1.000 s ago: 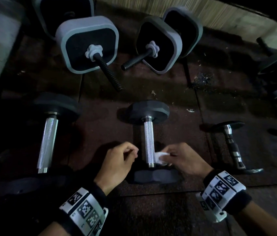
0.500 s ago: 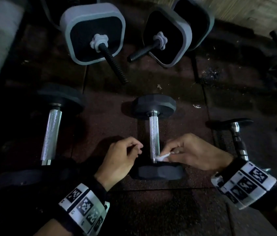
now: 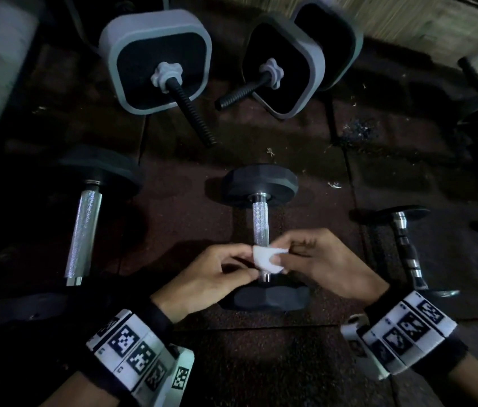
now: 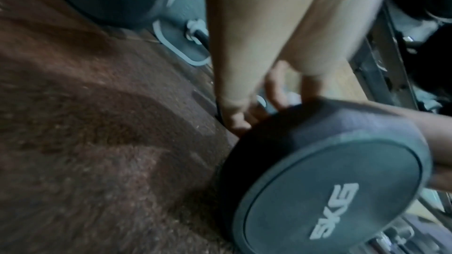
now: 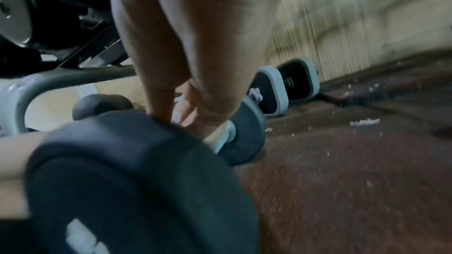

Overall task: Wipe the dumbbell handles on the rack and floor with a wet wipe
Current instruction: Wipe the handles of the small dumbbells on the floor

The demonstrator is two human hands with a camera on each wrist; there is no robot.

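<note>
The reddish-brown rubber floor (image 3: 190, 230) carries everything; two grey-rimmed square-plate dumbbells (image 3: 155, 60) lie at its far side; a long chrome-handled dumbbell (image 3: 83, 230) lies to the left; the small black hex dumbbell (image 3: 261, 186), marked 5KG in the left wrist view, lies in the middle; the left hand (image 3: 211, 277) and right hand (image 3: 328, 265) meet over its handle, both pinching the white wet wipe (image 3: 267, 259) against the near end of the chrome bar.
</note>
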